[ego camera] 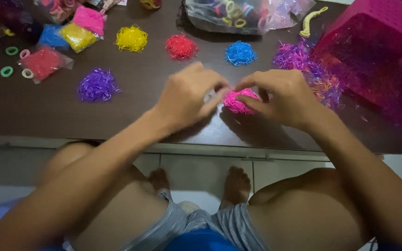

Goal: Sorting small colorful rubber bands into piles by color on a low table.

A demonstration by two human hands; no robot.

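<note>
- Both hands are on the pink clump of tiny rubber bands (238, 102) at the near edge of the dark table (47, 107).
- Left hand (187, 97) has fingers curled in, pinching its left side; right hand (282, 97) pinches the right.
- I'd keep the pinch light and work over the table, so strays don't drop.
- Stay clear of the mixed pile (310, 74) by the pink basket (378, 51).
</note>
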